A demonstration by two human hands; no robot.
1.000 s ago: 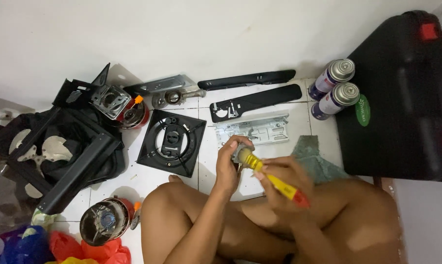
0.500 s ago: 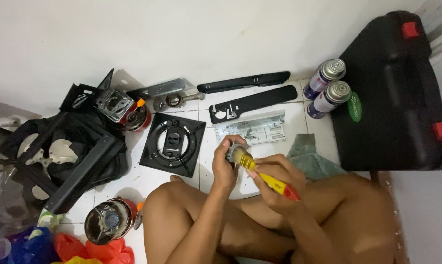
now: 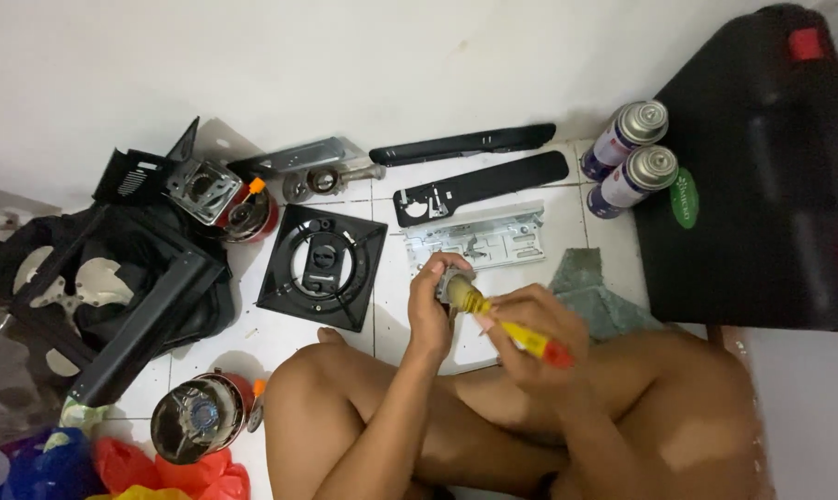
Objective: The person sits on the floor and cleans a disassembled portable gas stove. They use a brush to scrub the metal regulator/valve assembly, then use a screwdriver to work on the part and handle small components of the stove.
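I sit on a white tiled floor with my knees up. My left hand (image 3: 431,306) grips a small metal part (image 3: 455,289) in front of me. My right hand (image 3: 537,333) holds a yellow screwdriver with a red end (image 3: 523,337), its tip pressed against that part. Just beyond my hands lies a silver metal plate (image 3: 475,237) and a square black burner tray (image 3: 325,265).
Two black strips (image 3: 479,181) lie by the wall. Two gas cans (image 3: 628,157) lie beside a large black case (image 3: 762,176) at right. A grey cloth (image 3: 593,298), black stove housing (image 3: 123,278), red burner parts (image 3: 243,215), a round burner (image 3: 195,428) and coloured bags (image 3: 113,468) surround me.
The view has shifted slightly. My hands stay together on the small part and screwdriver, with the screwdriver turned a little lower.
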